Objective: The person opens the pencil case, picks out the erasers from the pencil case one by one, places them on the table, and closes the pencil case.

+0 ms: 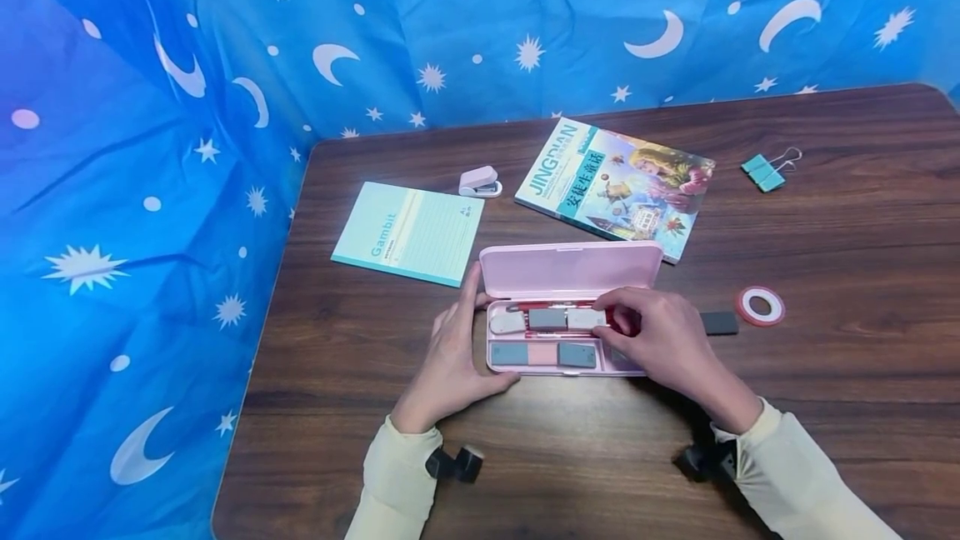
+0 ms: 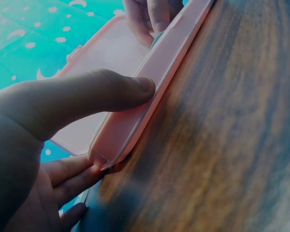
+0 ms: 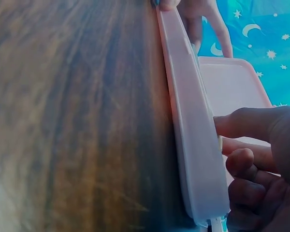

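An opened pink pencil case [image 1: 572,272] lies on the table with its lid tipped back. My left hand [image 1: 452,357] grips its left end, the thumb [image 2: 130,92] on the front wall and the fingers round the end. Over the right half, my right hand [image 1: 667,340] pinches a white eraser-like block [image 1: 585,319] between thumb and forefinger. That block sits in the rear compartment beside a grey block [image 1: 547,319] and a rounded white piece [image 1: 507,322], with red pens [image 1: 532,306] alongside. Grey blocks [image 1: 577,355] and a pink one [image 1: 542,354] fill the front compartment.
Behind the case are a green notebook [image 1: 412,232], a pale pink mini stapler [image 1: 480,182] and a picture-covered book [image 1: 618,186]. To the right lie a dark block [image 1: 720,323], a tape roll [image 1: 742,307] and a teal binder clip [image 1: 763,173]. A starry blue cloth [image 1: 480,23] hangs behind.
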The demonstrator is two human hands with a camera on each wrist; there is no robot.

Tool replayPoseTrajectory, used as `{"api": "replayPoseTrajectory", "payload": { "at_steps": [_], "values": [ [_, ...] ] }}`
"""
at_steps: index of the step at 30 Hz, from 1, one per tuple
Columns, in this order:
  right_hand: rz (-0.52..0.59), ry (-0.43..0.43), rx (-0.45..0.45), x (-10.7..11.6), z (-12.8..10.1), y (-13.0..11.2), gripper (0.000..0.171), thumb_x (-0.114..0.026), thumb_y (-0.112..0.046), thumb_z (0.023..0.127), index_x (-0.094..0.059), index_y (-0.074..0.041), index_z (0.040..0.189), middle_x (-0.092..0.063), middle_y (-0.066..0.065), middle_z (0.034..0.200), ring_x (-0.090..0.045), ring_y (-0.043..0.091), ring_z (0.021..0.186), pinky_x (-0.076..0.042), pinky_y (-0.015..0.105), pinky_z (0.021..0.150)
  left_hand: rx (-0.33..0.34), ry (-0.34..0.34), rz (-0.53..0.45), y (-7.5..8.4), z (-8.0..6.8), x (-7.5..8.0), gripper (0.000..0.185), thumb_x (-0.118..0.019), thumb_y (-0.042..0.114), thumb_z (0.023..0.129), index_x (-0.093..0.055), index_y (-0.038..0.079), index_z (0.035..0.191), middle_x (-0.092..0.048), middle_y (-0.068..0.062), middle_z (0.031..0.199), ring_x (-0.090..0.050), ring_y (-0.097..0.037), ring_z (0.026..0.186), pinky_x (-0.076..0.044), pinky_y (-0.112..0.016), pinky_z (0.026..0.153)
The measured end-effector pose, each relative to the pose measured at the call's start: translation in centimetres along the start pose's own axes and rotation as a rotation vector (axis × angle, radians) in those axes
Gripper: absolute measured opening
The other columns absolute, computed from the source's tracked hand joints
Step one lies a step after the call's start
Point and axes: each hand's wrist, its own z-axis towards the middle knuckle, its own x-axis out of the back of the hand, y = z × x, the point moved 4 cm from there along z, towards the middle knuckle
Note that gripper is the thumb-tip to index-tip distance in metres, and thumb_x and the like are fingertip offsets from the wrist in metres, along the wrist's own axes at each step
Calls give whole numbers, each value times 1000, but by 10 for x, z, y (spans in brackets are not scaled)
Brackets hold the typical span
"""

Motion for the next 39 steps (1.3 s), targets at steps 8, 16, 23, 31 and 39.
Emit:
{"api": "replayPoseTrajectory", "payload": {
  "at_steps": [8, 16, 23, 31, 39],
  "values": [
    [193, 51, -49, 36, -15, 18, 21, -83, -8, 81, -72, -16, 98, -47, -5, 68, -42, 8, 59, -31, 25, 52, 2, 2, -13, 1, 0, 0, 143, -96, 32, 62, 4, 25, 163, -50, 0, 147, -42, -12, 138, -25, -52, 116],
    [88, 98, -156, 66, -33, 52, 21, -83, -8, 81, -73, -17, 96, -46, -3, 68, -40, 9, 58, -27, 27, 53, 8, -1, 0, 0, -1, 1, 143, -96, 34, 63, 6, 27, 163, -50, -1, 148, -42, -14, 138, -24, -52, 117],
    [-76, 45, -82, 63, -36, 60, 18, -83, -14, 81, -73, -20, 94, -48, -7, 69, -40, 9, 61, -27, 26, 57, 10, -2, 3, 1, -1, 0, 143, -96, 34, 62, 5, 26, 163, -50, -1, 148, -42, -15, 139, -24, -52, 117],
    [-157, 8, -49, 54, -34, 60, 18, -85, -17, 79, -76, -22, 94, -47, -9, 69, -39, 12, 63, -27, 30, 61, 14, -3, -2, 1, -2, 0, 142, -96, 34, 63, 6, 26, 163, -49, 0, 149, -41, -14, 140, -24, -52, 118],
    [-171, 17, -52, 54, -32, 56, 21, -86, -21, 77, -78, -21, 96, -47, -9, 68, -39, 11, 63, -26, 29, 59, 10, -3, -2, 0, -1, -1, 144, -96, 33, 62, 6, 28, 163, -50, 0, 149, -41, -14, 140, -24, -52, 117]
  ]
}}
